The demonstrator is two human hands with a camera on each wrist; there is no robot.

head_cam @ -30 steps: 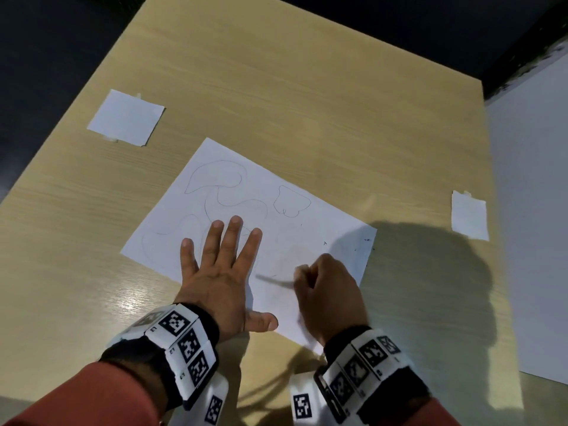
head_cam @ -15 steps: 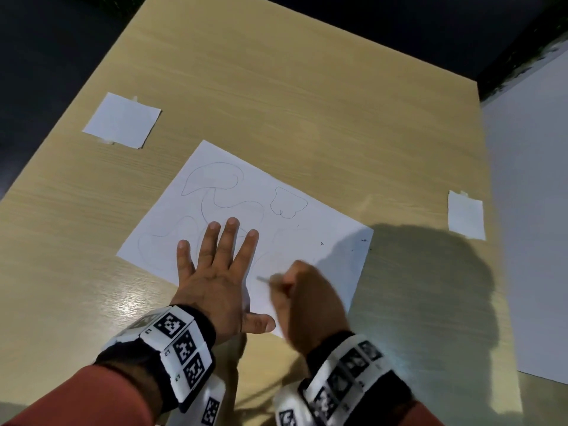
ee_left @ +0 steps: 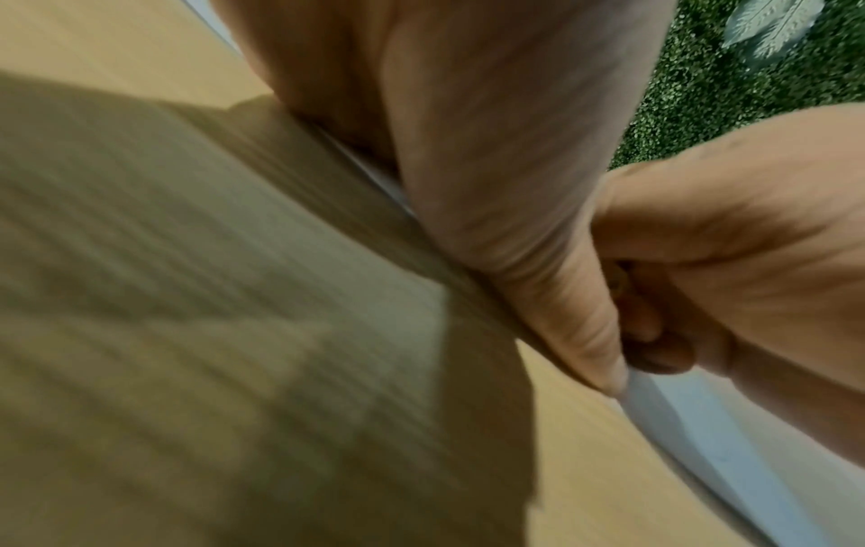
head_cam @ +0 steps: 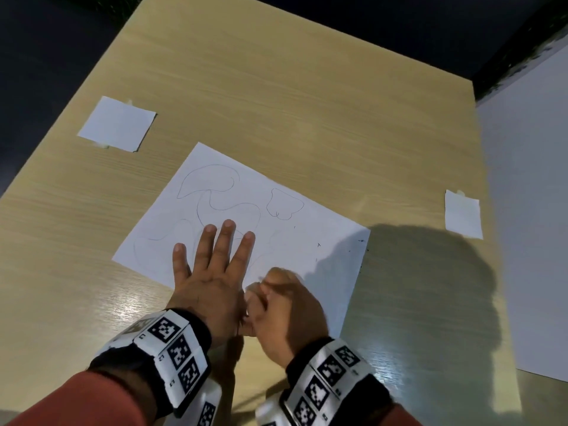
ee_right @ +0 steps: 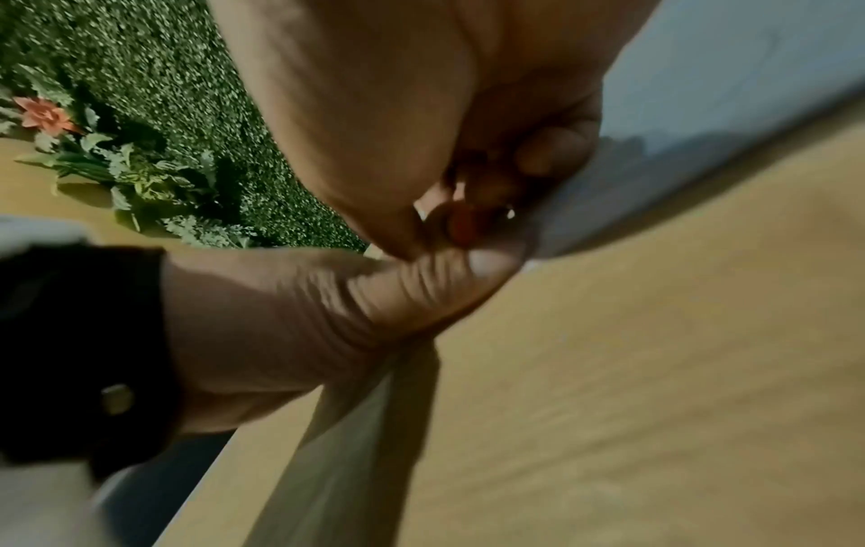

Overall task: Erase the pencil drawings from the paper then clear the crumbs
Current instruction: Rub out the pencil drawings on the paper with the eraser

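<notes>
A white paper (head_cam: 307, 241) lies on the wooden table (head_cam: 276, 87), with pencil outlines of a mushroom-like shape (head_cam: 209, 186) and a smaller shape (head_cam: 284, 204). Fainter lines run under my left hand (head_cam: 215, 262), which lies flat with straight fingers and presses the paper's near edge. My right hand (head_cam: 276, 296) is curled tight against the left thumb and pinches a small reddish thing (ee_right: 461, 224), seemingly the eraser, against the paper (ee_right: 702, 92). Dark crumbs (head_cam: 361, 241) speckle the sheet's right edge. The right fist (ee_left: 749, 240) is blurred beside the left thumb.
Two small white paper squares are taped to the table, one at the far left (head_cam: 118, 124) and one at the right (head_cam: 462, 213). A large white sheet (head_cam: 528, 210) covers the surface to the right. Dark floor lies beyond the table's far and left edges.
My right hand has slid left along the paper's near edge until it touches the left thumb. The left hand has stayed flat in place.
</notes>
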